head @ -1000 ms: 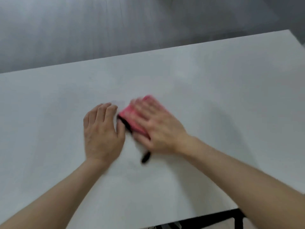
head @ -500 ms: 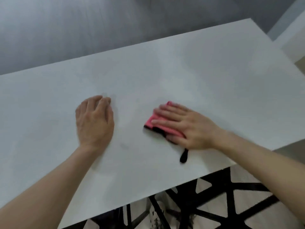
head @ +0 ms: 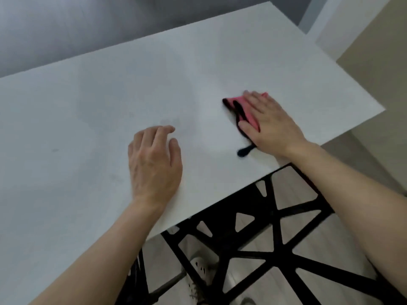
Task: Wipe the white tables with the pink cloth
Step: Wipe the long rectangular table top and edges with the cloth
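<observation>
A white table point(head: 110, 102) fills most of the view. The pink cloth point(head: 243, 108) with a black edge and a black loop lies on its right part, near the front edge. My right hand point(head: 268, 124) lies flat on the cloth with straight fingers and presses it to the table; most of the cloth is hidden under the palm. My left hand point(head: 154, 161) rests palm down on the bare tabletop to the left of the cloth, fingers loosely bent, holding nothing.
A black metal frame point(head: 275, 243) with crossed bars shows below the table's front edge, over a light floor. A shoe point(head: 200, 269) is seen through the frame. The table's right corner point(head: 383, 108) is close to the cloth. A grey surface point(head: 66, 29) lies beyond the far edge.
My right hand has slid the cloth to the right, away from my left hand, towards the table's right end. The view has shifted right, and more of the black frame shows.
</observation>
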The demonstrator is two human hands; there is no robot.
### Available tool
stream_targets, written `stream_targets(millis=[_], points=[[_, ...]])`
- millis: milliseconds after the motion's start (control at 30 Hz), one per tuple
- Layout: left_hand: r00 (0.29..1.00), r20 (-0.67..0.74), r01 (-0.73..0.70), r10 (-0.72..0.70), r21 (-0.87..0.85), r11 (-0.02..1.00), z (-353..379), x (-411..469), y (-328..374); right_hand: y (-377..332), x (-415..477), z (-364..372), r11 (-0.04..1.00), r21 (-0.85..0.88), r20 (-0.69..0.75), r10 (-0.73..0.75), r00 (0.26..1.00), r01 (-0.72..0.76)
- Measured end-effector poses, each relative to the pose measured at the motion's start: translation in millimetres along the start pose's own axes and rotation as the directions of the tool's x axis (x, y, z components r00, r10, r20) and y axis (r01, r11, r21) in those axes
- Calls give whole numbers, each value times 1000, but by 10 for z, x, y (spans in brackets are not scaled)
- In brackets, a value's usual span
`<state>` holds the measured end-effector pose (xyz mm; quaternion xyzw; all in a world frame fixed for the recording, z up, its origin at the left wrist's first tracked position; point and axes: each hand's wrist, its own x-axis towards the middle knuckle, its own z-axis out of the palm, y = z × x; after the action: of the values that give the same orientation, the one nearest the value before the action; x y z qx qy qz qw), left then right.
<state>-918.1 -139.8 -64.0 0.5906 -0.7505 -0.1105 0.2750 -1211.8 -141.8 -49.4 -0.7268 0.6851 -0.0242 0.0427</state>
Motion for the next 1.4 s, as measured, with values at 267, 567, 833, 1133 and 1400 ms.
stream_targets(millis=[267,567,833,1133,1400], points=[[999,17,40,-41,40,998,284,-115,500,-470,-702,97,853,-14,-28,-522,852,522],[999,32,-7,1,184,983,781,-11,1001,162,-428,195,973,1,-129,231,964,-233],[998,54,16,-30,240,971,817,-29,1031,1724,-626,-118,987,-29,-1,158,987,-158],[996,89,6,-33,292,956,776,-24,1072,728,-733,99,889,6,-60,-457,887,458],[997,72,9,-32,298,954,777,-42,1099,1462,-427,-2,881,3,-116,470,875,-473]])
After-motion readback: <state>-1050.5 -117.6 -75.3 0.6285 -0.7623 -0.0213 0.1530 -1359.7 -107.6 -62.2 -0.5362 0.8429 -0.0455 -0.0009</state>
